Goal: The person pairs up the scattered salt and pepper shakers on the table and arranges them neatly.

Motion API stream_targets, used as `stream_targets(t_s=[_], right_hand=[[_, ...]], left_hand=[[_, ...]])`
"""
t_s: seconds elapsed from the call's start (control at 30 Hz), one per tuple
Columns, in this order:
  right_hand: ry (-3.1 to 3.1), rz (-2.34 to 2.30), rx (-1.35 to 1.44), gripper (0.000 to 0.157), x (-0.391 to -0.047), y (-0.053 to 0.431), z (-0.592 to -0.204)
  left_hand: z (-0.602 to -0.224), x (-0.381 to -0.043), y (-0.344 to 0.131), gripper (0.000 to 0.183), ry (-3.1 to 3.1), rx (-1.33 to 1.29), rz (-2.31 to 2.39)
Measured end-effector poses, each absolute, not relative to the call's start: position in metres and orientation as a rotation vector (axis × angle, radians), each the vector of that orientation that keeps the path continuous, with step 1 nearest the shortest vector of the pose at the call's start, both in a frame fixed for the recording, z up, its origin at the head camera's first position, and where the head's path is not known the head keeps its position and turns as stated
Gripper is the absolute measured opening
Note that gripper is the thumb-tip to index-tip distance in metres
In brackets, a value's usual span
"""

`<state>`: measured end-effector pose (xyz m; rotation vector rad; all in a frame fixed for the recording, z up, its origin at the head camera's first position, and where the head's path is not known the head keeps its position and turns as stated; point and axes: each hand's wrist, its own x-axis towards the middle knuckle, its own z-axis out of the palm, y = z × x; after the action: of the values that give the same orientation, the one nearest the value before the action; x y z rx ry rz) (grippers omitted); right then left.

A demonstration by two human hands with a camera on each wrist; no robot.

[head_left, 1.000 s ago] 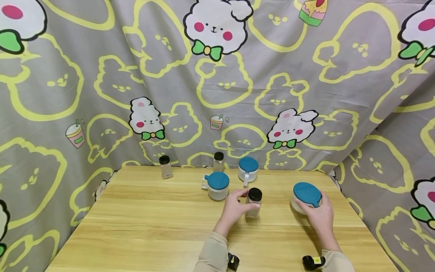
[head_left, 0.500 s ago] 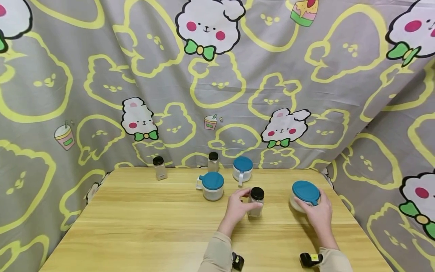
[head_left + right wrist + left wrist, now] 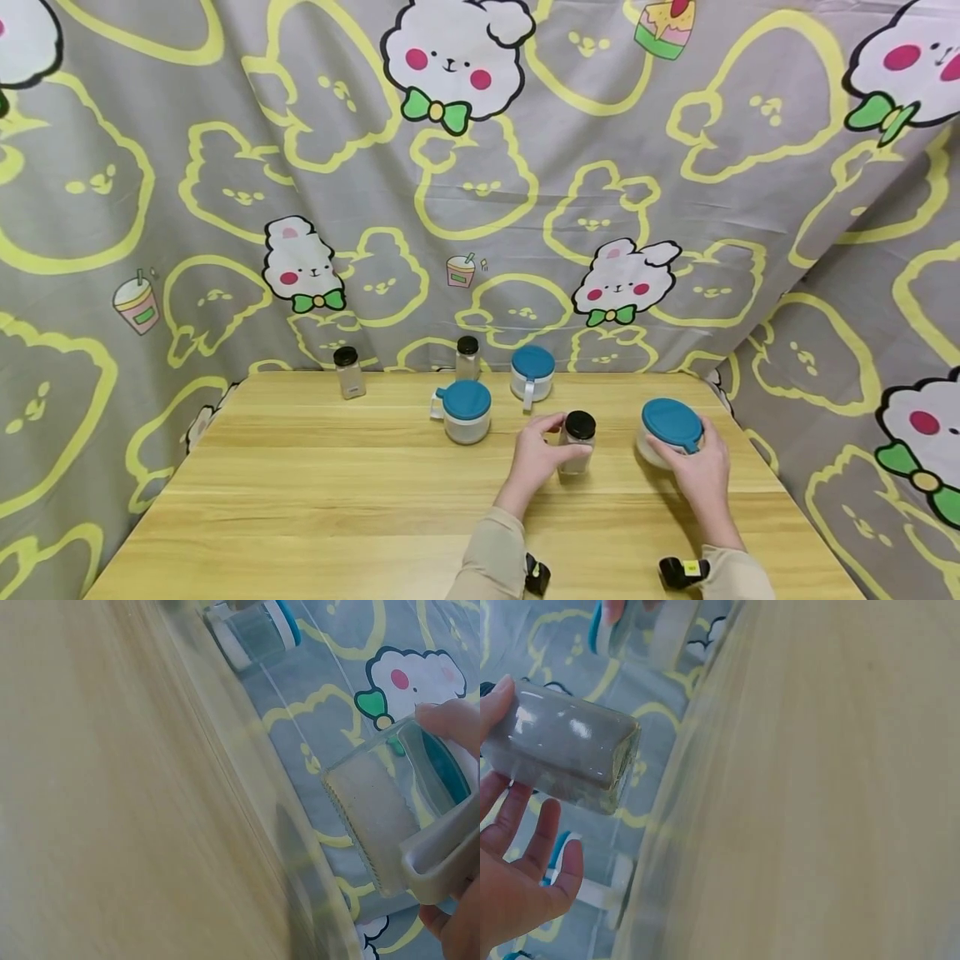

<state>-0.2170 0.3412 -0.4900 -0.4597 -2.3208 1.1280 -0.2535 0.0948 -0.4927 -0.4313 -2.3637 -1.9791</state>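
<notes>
Thumb and fingers of my left hand (image 3: 536, 458) grip a square glass spice jar (image 3: 576, 462) with a black lid. Greyish powder shows through its glass in the left wrist view, where the jar (image 3: 566, 746) is raised off the wooden table (image 3: 802, 787). Over at the right, my right hand (image 3: 708, 475) holds a round glass seasoning jar (image 3: 672, 425) with a blue lid. The right wrist view shows this jar (image 3: 371, 825) tilted in that view, with pale contents and a white handle near the fingers. Both jars are upright in the head view, a short gap between them.
Two more blue-lidded jars with handles, a nearer one (image 3: 467, 417) and a farther one (image 3: 532, 379), stand left of the hands. Black-lidded jars stand at the back left (image 3: 351, 382) and back middle (image 3: 467, 362). A patterned curtain (image 3: 480, 208) hangs behind the table.
My left hand has carried the black-lidded spice jar to the right, nearer the blue-lidded jar in my right hand. The right hand has barely moved. The head view has shifted slightly.
</notes>
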Motion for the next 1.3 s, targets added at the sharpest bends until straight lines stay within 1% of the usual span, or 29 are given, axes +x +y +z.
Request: stream_targets(t_s=[0.27,0.6,0.87,1.1,1.3], right_hand=[[-2.32,1.138,-0.448,0.087,-0.218,0.338,-0.491],[-2.312,1.138,-0.437,0.087,-0.216,0.335,-0.494],[-2.337,1.15,-0.471,0.092,-0.214,0.334,-0.492],[-2.338,1.163,-0.487,0.092,-0.213,0.335,-0.493],[-2.348,1.162,-0.497,0.094,-0.213,0.336,-0.494]], left_hand=[[-0.491,-0.255,0.104,0.053,-2.358,-0.448,-1.936],[-0.494,-0.257,0.117,0.051,-2.324,-0.491,-1.913],[-0.496,-0.258,0.124,0.05,-2.322,-0.465,-1.956],[-0.495,-0.259,0.13,0.053,-2.315,-0.459,-1.949],[-0.494,-0.258,0.134,0.051,-2.311,-0.445,-1.971]])
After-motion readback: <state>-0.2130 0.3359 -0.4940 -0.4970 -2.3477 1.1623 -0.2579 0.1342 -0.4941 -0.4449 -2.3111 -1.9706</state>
